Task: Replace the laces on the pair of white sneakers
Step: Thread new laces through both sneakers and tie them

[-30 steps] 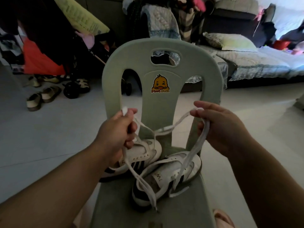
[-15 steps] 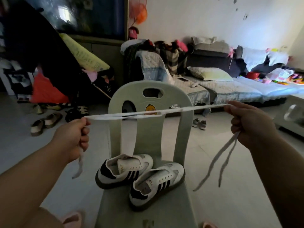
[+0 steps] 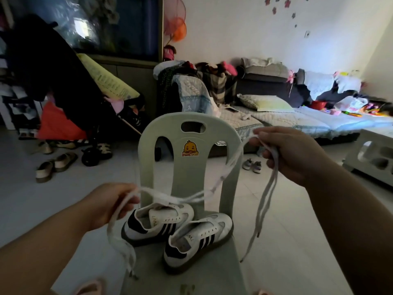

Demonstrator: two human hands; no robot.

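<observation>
Grip of left hand curled round the laces; right hand likewise.

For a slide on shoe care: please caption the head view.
Slack white laces held between left hand and right hand, above two laceless white sneakers on a plastic chair.

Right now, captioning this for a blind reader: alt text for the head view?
The left hand and right hand hold white laces slack above two unlaced sneakers on a green chair. Lace ends dangle from both hands; a cluttered sofa stands behind.
</observation>
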